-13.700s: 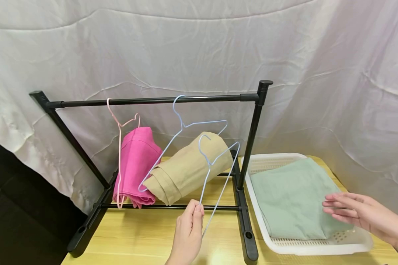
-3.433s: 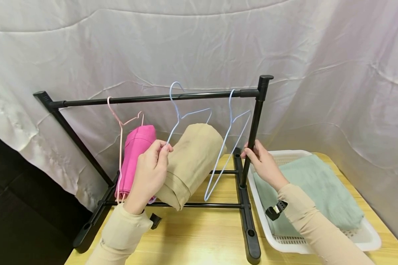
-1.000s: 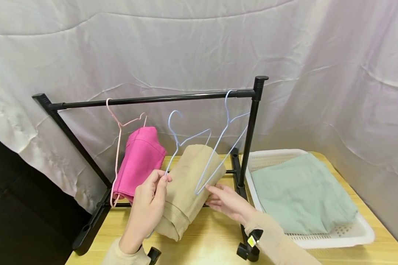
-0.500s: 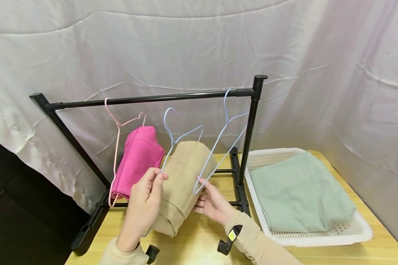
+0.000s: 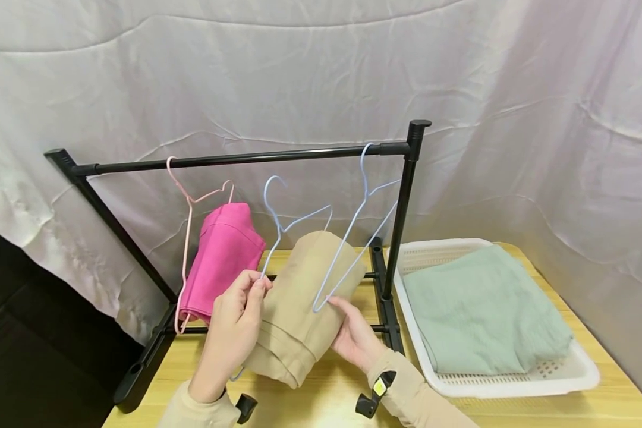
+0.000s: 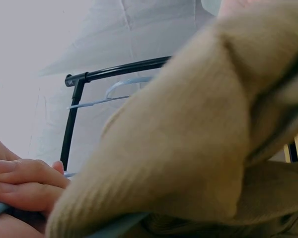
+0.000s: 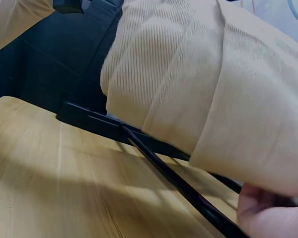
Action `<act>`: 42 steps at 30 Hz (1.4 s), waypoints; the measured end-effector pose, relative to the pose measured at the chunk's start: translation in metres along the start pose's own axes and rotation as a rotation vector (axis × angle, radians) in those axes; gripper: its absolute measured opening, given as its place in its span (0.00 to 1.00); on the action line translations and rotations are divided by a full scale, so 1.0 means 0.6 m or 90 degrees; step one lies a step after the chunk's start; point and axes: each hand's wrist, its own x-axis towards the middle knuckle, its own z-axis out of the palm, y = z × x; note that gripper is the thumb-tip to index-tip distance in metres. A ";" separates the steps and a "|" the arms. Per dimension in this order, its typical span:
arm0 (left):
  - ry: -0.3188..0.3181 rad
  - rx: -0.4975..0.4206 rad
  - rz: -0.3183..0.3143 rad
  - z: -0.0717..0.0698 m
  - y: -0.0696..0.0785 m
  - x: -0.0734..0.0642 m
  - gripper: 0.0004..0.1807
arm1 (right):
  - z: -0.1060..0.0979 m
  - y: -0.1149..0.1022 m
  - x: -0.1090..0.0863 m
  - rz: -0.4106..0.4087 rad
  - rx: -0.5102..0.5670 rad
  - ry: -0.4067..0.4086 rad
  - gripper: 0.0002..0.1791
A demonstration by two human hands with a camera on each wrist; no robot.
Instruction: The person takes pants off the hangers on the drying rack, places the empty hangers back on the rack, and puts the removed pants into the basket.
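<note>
A beige folded garment (image 5: 305, 303) drapes over a light blue hanger (image 5: 279, 230), whose hook stands below the rail, apart from it. My left hand (image 5: 230, 324) pinches this hanger's left arm between thumb and fingers; its curled fingers (image 6: 30, 186) show in the left wrist view. My right hand (image 5: 355, 339) holds the garment's right side, thumb in front; most of its fingers are hidden behind the cloth. Another light blue hanger (image 5: 365, 195) hangs bare near the rail's right end, its lower corner in front of the garment. Ribbed edges of the garment (image 7: 159, 64) face the right wrist camera.
A black rack (image 5: 289, 156) stands on the wooden table (image 5: 348, 392). On its left hangs a pink hanger (image 5: 187, 238) with a folded pink garment (image 5: 227, 255). At right, a white basket (image 5: 513, 389) holds a folded pale green cloth (image 5: 487, 315).
The bare blue hanger went from my left hand onto the rail. The beige garment's hanger came off the rail and lower; my right hand moved from the rack post to that garment.
</note>
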 end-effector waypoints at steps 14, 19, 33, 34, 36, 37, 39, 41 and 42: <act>-0.021 0.027 -0.039 0.009 -0.024 -0.001 0.10 | 0.004 -0.006 0.000 -0.053 0.028 0.013 0.18; -0.030 0.037 -0.032 0.015 -0.034 -0.003 0.09 | 0.010 -0.011 0.000 -0.059 0.019 0.013 0.17; -0.031 0.070 -0.012 0.031 -0.059 -0.006 0.08 | 0.021 -0.018 -0.005 -0.077 0.052 0.005 0.11; -0.020 0.078 0.002 0.033 -0.067 -0.007 0.08 | 0.021 -0.019 -0.006 -0.077 0.053 0.003 0.11; -0.013 0.083 0.013 0.033 -0.070 -0.008 0.08 | 0.020 -0.020 -0.008 -0.080 0.055 -0.001 0.11; -0.011 0.087 0.012 0.034 -0.071 -0.008 0.08 | 0.020 -0.021 -0.008 -0.082 0.056 -0.002 0.11; -0.012 0.087 0.005 0.033 -0.071 -0.008 0.08 | 0.019 -0.022 -0.010 -0.085 0.055 -0.004 0.12; -0.024 0.088 -0.003 0.035 -0.083 -0.007 0.09 | 0.018 -0.023 -0.012 -0.089 0.053 -0.005 0.13; -0.028 0.094 -0.009 0.037 -0.094 -0.006 0.10 | 0.018 -0.024 -0.013 -0.090 0.054 -0.005 0.12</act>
